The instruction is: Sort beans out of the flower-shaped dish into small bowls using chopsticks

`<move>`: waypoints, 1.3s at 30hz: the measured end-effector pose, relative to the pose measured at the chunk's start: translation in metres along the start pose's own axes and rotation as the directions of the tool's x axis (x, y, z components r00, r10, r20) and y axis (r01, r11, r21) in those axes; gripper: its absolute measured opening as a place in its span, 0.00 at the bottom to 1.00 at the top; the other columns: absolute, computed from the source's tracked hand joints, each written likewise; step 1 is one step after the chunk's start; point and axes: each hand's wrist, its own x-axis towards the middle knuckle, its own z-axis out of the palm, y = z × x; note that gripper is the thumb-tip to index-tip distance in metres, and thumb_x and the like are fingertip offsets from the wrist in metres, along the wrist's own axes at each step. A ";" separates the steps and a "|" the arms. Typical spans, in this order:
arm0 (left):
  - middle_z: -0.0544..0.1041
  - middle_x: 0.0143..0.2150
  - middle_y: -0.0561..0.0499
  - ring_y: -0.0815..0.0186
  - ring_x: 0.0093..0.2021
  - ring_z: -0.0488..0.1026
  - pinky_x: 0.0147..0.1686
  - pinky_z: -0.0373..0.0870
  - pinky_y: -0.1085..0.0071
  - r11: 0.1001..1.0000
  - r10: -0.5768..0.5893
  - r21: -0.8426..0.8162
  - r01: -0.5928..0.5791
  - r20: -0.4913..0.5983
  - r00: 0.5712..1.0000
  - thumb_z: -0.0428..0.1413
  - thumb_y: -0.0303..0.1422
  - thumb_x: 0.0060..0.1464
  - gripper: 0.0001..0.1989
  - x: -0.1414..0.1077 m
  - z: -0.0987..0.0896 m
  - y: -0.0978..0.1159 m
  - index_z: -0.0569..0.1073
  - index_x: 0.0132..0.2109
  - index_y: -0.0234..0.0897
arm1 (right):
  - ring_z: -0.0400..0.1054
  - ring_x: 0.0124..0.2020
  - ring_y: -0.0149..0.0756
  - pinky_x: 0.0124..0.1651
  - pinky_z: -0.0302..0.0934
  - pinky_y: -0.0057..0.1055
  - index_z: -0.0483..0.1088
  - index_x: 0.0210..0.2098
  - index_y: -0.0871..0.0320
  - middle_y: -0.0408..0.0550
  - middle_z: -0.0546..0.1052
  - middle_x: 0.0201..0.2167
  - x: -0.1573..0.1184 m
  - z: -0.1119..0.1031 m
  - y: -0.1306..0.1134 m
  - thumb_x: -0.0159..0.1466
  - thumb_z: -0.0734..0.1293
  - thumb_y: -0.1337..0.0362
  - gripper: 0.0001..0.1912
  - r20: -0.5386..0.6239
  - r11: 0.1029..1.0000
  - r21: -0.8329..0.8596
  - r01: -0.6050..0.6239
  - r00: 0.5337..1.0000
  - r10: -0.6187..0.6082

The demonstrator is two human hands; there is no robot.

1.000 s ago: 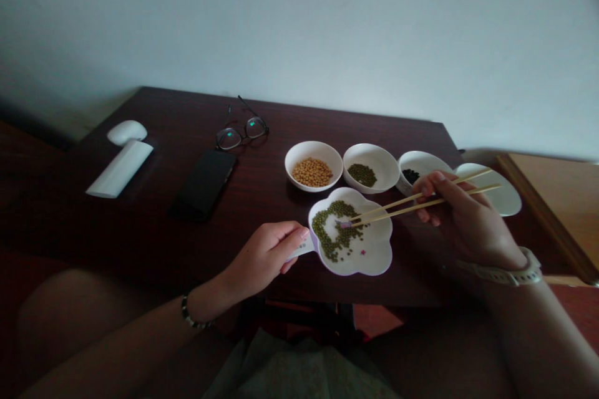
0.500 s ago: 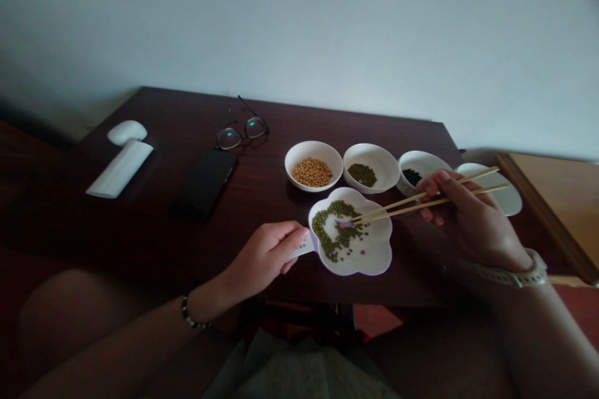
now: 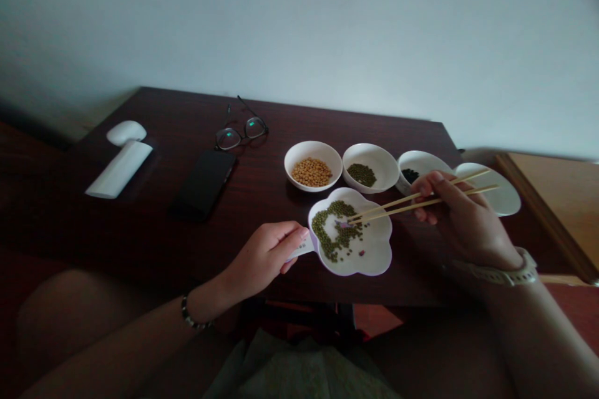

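Observation:
My left hand point(image 3: 271, 255) is closed round the short handle of a white flower-shaped dish point(image 3: 377, 252) with a lilac rim. Green beans point(image 3: 346, 237) lie mostly in its left half, along with a small dark red bit point(image 3: 362, 254). My right hand point(image 3: 456, 215) grips a pair of wooden chopsticks point(image 3: 397, 202), their tips down among the beans at a small purplish patch. Behind the dish stand white bowls: one with tan beans point(image 3: 312, 173), one with green beans point(image 3: 362, 174), one with black beans point(image 3: 410, 175). A further white bowl point(image 3: 503, 190) is partly behind my right hand.
On the dark wooden table point(image 3: 262, 199) lie eyeglasses point(image 3: 241, 134) and a black phone point(image 3: 204, 185). At the left are a white rounded object point(image 3: 126, 132) and a white oblong case point(image 3: 120, 169). A light wooden surface point(image 3: 556, 199) adjoins at right, and a wall rises behind.
My right hand has shifted slightly left with the chopsticks, their tips moving a little left in the dish. My left hand and the dish stay put.

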 end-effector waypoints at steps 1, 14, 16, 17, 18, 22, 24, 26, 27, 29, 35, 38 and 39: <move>0.68 0.22 0.58 0.69 0.24 0.64 0.28 0.60 0.70 1.000 0.001 -0.002 -0.001 0.002 1.000 0.51 0.44 0.80 0.24 0.000 0.000 -0.001 0.68 0.32 0.41 | 0.67 0.25 0.32 0.20 0.59 0.29 0.77 0.32 0.53 0.48 0.76 0.32 0.000 0.001 0.000 0.74 0.79 0.46 0.22 -0.004 1.000 0.005 0.004 1.000 -0.004; 0.68 0.22 0.58 0.68 0.24 0.65 0.29 0.60 0.70 1.000 0.017 -0.008 -0.017 0.008 1.000 0.51 0.44 0.81 0.25 -0.002 -0.003 -0.007 0.67 0.31 0.41 | 0.57 0.26 0.38 0.21 0.45 0.39 0.72 0.32 0.48 0.50 0.70 0.31 0.010 -0.014 0.000 0.73 0.79 0.51 0.19 -0.115 0.978 0.163 0.129 0.987 -0.111; 0.68 0.22 0.58 0.68 0.24 0.65 0.29 0.60 0.70 1.000 0.020 -0.008 -0.020 0.013 1.000 0.51 0.44 0.81 0.25 -0.003 -0.003 -0.010 0.68 0.31 0.41 | 0.58 0.27 0.40 0.22 0.45 0.41 0.72 0.32 0.48 0.51 0.71 0.31 0.016 -0.025 0.002 0.75 0.78 0.52 0.18 -0.156 0.968 0.138 0.211 0.969 -0.189; 0.68 0.22 0.58 0.69 0.24 0.65 0.29 0.60 0.70 1.000 0.021 -0.008 -0.021 0.013 1.000 0.51 0.44 0.81 0.25 -0.003 -0.004 -0.011 0.68 0.31 0.41 | 0.60 0.28 0.40 0.23 0.46 0.41 0.72 0.32 0.48 0.51 0.72 0.31 0.018 -0.029 0.004 0.75 0.78 0.54 0.17 -0.179 0.961 0.131 0.242 0.960 -0.217; 0.68 0.22 0.58 0.68 0.24 0.65 0.29 0.60 0.70 1.000 0.019 -0.008 -0.019 0.012 1.000 0.51 0.44 0.81 0.25 -0.003 -0.004 -0.011 0.68 0.31 0.41 | 0.61 0.28 0.40 0.23 0.46 0.41 0.73 0.32 0.48 0.52 0.73 0.32 0.019 -0.032 0.005 0.75 0.78 0.55 0.17 -0.201 0.958 0.134 0.254 0.953 -0.225; 0.68 0.22 0.58 0.68 0.24 0.64 0.28 0.60 0.70 1.000 0.011 -0.005 -0.011 0.001 1.000 0.51 0.45 0.80 0.25 -0.003 -0.004 -0.010 0.67 0.31 0.41 | 0.62 0.29 0.38 0.21 0.47 0.37 0.76 0.32 0.49 0.52 0.73 0.34 0.017 -0.026 0.005 0.74 0.79 0.54 0.16 -0.245 0.960 0.187 0.210 0.956 -0.161; 0.68 0.22 0.58 0.68 0.24 0.65 0.28 0.60 0.70 1.000 0.015 -0.003 -0.015 0.001 1.000 0.51 0.45 0.80 0.25 -0.003 -0.003 -0.008 0.67 0.31 0.41 | 0.61 0.27 0.36 0.20 0.47 0.35 0.76 0.31 0.50 0.52 0.72 0.33 0.012 -0.017 0.004 0.74 0.79 0.52 0.18 -0.217 0.972 0.174 0.160 0.969 -0.121; 0.68 0.22 0.58 0.68 0.24 0.64 0.28 0.60 0.70 1.000 0.016 -0.002 -0.016 0.002 1.000 0.51 0.44 0.81 0.25 -0.002 -0.003 -0.007 0.67 0.31 0.41 | 0.60 0.26 0.35 0.20 0.49 0.33 0.76 0.31 0.51 0.50 0.72 0.33 0.006 -0.007 0.002 0.74 0.78 0.50 0.19 -0.138 0.985 0.141 0.099 0.987 -0.079; 0.68 0.22 0.58 0.68 0.24 0.64 0.29 0.60 0.70 1.000 0.015 -0.002 -0.015 0.004 1.000 0.51 0.44 0.81 0.25 -0.002 -0.002 -0.006 0.67 0.31 0.41 | 0.60 0.26 0.34 0.20 0.51 0.32 0.77 0.32 0.51 0.49 0.72 0.33 0.004 -0.003 0.002 0.75 0.78 0.49 0.19 -0.095 0.990 0.123 0.076 0.993 -0.064; 0.68 0.22 0.58 0.68 0.24 0.64 0.29 0.60 0.70 1.000 0.011 -0.001 -0.011 0.007 1.000 0.51 0.45 0.81 0.25 -0.001 -0.002 -0.004 0.68 0.32 0.41 | 0.61 0.25 0.33 0.21 0.54 0.31 0.78 0.33 0.52 0.47 0.73 0.31 0.000 0.003 0.003 0.76 0.77 0.48 0.20 -0.017 0.995 0.091 0.033 0.999 -0.032; 0.68 0.22 0.57 0.68 0.24 0.65 0.28 0.60 0.70 1.000 0.000 0.008 0.000 0.000 1.000 0.51 0.45 0.80 0.25 0.000 0.000 0.000 0.68 0.31 0.41 | 0.65 0.24 0.31 0.22 0.59 0.28 0.78 0.33 0.53 0.47 0.76 0.31 -0.002 0.008 0.007 0.77 0.76 0.46 0.21 0.024 0.999 0.036 0.029 0.999 -0.030; 0.68 0.22 0.58 0.68 0.24 0.65 0.28 0.60 0.70 1.000 0.000 0.007 -0.001 0.004 1.000 0.51 0.44 0.80 0.25 0.000 -0.001 0.001 0.68 0.31 0.41 | 0.66 0.25 0.31 0.22 0.60 0.28 0.78 0.34 0.53 0.46 0.76 0.33 -0.002 0.008 0.007 0.77 0.76 0.46 0.22 0.018 0.999 0.034 0.041 0.999 -0.042; 0.68 0.22 0.58 0.68 0.24 0.65 0.28 0.60 0.70 1.000 0.002 0.005 -0.002 0.008 1.000 0.51 0.44 0.80 0.25 0.000 -0.001 0.001 0.68 0.31 0.41 | 0.66 0.25 0.30 0.22 0.61 0.28 0.78 0.34 0.53 0.46 0.76 0.34 -0.002 0.008 0.008 0.77 0.76 0.45 0.21 0.020 0.999 0.040 0.036 0.999 -0.037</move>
